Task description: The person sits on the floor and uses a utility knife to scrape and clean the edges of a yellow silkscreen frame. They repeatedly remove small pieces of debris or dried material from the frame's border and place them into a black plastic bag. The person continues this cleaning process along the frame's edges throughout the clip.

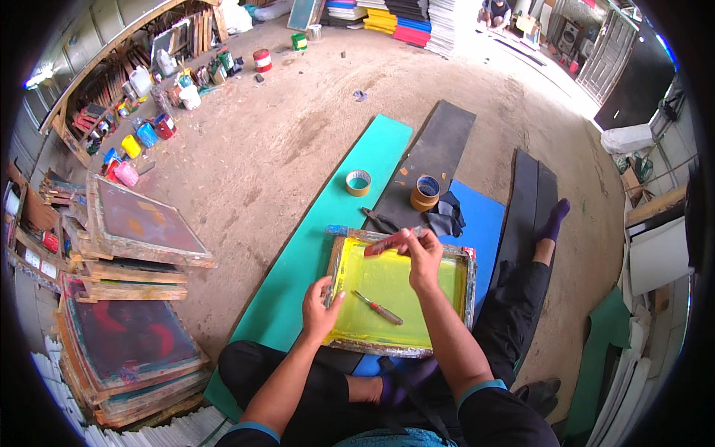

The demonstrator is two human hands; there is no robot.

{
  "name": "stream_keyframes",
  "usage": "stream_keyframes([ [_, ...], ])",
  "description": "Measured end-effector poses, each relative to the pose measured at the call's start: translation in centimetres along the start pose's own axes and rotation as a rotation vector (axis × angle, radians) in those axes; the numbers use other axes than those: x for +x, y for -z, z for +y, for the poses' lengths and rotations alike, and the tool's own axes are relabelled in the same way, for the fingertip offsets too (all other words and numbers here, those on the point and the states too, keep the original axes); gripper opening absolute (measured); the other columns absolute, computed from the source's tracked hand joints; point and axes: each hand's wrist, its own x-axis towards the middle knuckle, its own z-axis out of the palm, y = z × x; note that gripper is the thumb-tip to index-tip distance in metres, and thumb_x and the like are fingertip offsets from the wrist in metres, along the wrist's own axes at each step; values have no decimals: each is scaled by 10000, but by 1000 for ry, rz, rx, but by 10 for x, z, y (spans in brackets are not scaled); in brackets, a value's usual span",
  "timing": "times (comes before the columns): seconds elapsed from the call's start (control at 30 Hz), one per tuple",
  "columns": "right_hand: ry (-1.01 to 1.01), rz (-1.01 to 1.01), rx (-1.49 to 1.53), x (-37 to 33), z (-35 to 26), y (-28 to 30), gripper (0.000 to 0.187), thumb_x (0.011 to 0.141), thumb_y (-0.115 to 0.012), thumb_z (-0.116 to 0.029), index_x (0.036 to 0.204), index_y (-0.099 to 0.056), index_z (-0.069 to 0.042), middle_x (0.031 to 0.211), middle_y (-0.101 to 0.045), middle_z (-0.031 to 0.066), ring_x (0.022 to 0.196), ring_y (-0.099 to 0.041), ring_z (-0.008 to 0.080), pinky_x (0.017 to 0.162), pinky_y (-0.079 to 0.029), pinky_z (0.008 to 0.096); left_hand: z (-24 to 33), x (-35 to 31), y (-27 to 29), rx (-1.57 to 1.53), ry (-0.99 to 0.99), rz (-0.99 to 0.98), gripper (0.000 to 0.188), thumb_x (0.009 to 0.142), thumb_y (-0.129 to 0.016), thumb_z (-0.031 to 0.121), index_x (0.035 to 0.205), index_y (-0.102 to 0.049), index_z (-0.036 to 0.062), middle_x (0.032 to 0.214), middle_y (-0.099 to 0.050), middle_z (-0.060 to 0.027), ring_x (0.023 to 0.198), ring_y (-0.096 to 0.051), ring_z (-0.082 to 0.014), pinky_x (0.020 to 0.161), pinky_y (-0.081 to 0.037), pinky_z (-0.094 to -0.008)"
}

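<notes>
A screen-printing frame [469,298] with yellow mesh lies across my lap. My left hand [322,311] is at its left edge, thumb on the inner side and fingers curled over the rim. Above the far part of the mesh, my right hand [425,261] grips a flat reddish strip-like tool [386,243], whose exact kind I cannot make out. On the mesh between my hands rests a thin pointed tool [379,308] with a red and grey handle, like a screwdriver. Past the frame's far edge lie dark-handled pliers or scissors [380,221].
A tape roll [358,183] sits on the green mat [313,246]; a brown roll or jar [425,195] and dark cloth [447,217] lie beside it. Stacked screen frames [141,328] stand at left. Paint cans [164,127] line the left wall. Far off, a person [494,15] crouches.
</notes>
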Motion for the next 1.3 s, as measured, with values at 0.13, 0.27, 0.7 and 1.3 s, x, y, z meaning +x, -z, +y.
stream_keyframes([
  [0.13,-180,42,-21,-57,-7,-14,266,933,-791,-123,815,-555,-84,742,-686,50,561,-606,90,502,-514,257,67,-4,-4,67,-256,28,574,857,-836,234,1345,-604,40,1198,-684,-174,1089,-664,-364,959,-518,-464],
  [0.27,-220,-44,-47,-89,-12,-23,259,935,-803,-207,933,-638,-7,814,-700,59,643,-611,85,575,-509,250,82,-22,-15,-142,19,-142,316,994,-697,200,1231,-673,-9,974,-740,-139,888,-726,-248,772,-575,-375],
  [0.7,-450,-419,-62,-141,-21,23,478,965,-770,-217,1329,-589,35,1110,-703,112,949,-682,167,827,-585,324,94,-51,-44,-927,532,-243,329,1125,-485,295,1090,-683,35,915,-655,-34,821,-613,-105,741,-546,-303],
  [1.3,-453,-422,-281,-131,-27,61,349,1091,-554,-151,1406,-511,-7,1045,-719,120,846,-687,158,746,-568,308,117,-9,-71,-638,283,-55,283,1033,-675,259,982,-715,-17,852,-704,-13,723,-631,-106,681,-512,-286],
])
